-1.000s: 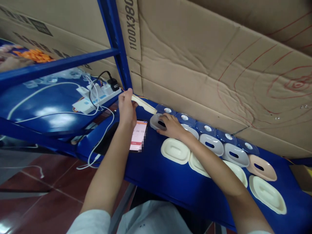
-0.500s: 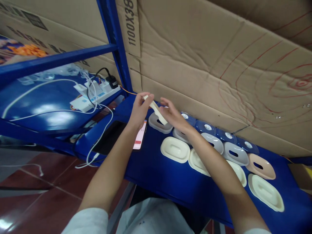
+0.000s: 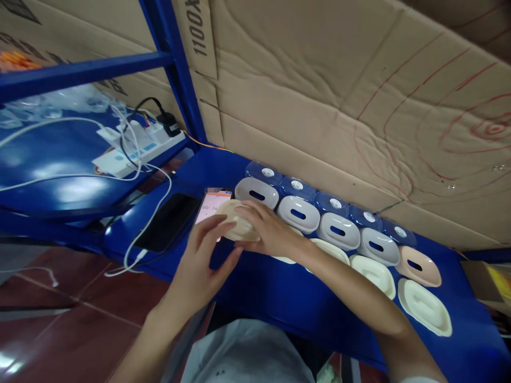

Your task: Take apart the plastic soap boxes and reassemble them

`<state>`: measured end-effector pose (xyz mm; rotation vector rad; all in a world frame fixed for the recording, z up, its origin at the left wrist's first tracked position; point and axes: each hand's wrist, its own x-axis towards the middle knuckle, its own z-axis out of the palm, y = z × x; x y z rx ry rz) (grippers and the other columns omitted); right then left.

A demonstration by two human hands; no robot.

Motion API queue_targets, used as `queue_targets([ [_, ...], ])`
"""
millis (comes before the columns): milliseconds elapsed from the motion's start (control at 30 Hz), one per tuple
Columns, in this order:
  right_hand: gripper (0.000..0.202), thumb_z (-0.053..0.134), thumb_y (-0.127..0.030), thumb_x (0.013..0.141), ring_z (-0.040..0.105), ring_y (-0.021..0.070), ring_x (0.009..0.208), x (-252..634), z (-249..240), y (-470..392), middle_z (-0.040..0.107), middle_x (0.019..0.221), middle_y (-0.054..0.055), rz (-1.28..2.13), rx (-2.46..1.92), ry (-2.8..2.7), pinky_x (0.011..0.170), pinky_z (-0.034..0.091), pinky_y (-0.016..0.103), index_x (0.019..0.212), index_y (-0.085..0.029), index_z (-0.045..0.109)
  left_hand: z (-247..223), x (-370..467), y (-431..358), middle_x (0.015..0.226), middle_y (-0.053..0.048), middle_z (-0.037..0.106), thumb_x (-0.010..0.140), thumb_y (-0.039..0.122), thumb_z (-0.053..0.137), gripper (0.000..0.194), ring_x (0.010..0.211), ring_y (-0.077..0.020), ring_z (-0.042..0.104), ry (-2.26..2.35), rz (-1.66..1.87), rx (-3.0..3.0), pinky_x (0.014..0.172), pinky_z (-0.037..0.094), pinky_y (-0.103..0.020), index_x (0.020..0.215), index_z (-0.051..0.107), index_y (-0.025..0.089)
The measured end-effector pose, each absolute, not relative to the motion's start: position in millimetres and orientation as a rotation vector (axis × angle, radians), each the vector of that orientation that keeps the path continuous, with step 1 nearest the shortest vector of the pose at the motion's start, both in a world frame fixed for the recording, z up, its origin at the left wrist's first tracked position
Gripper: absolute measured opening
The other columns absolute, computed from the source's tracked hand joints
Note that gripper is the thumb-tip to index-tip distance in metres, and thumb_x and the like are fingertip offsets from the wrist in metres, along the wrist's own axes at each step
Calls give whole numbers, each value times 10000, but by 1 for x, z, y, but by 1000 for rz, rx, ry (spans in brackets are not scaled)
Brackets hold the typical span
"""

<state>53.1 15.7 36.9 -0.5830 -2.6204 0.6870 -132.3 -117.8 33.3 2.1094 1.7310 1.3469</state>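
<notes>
A cream oval plastic dish [image 3: 241, 230] is in my right hand [image 3: 268, 229], its fingers over the top and its thumb beneath. My left hand [image 3: 204, 254] is at the dish's left side, fingers spread along the edge and thumb apart from it; whether they touch I cannot tell. Below the hands, a row of cream dishes [image 3: 425, 307] lies on the blue table, partly covered by my right forearm. Behind it runs a row of grey slotted oval pieces [image 3: 256, 194], ending in a peach slotted piece [image 3: 419, 265] at the right.
Clear dark-blue lids or boxes with round white stickers [image 3: 336, 203] line the cardboard wall [image 3: 295, 106]. A phone with a timer [image 3: 207, 205] lies left of the dishes, beside a black device [image 3: 167, 221] on a white cable. A loaded power strip [image 3: 138, 151] sits beyond the blue post [image 3: 175, 74].
The cream dish has come down and nearer to me from above the leftmost grey piece, turning from edge-on to broad side. My left fingers have loosened from it; my right hand has closed on it.
</notes>
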Motion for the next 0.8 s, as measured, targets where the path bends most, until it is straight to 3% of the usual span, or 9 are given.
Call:
queue_targets([
  [200,769,774,-547,970,393,285,1603,43,26,17,441,1664,191,667,-652,-2537,1334,369,492,1574,-194,454,11,-115,-139,1418,-124,582,1042,265,673,324,1335,-304,609,1931,1551,2002,1129,544,-492,1357,603,233],
  [400,847,850,-449,925,400,319,1592,47,24,15,446,1663,222,572,-746,-2623,1317,363,510,1594,-159,419,-5,-109,-149,1355,-118,624,1045,214,667,280,1268,-274,644,1893,1582,1998,1077,565,-440,1319,613,216],
  [567,829,820,-428,956,439,364,1561,54,31,7,471,1669,220,407,-815,-2788,1275,314,630,1626,-192,392,-23,-109,-154,1228,-90,711,1121,259,554,224,1119,-234,709,1753,1281,2160,968,579,-371,1326,620,200],
  [800,681,749,-418,1002,419,364,1561,58,30,1,491,1665,222,258,-853,-2862,1267,278,635,1576,-170,480,-31,-116,-148,1325,-135,759,1110,272,557,216,1117,-344,687,2049,1000,2273,872,500,-457,1255,667,155],
])
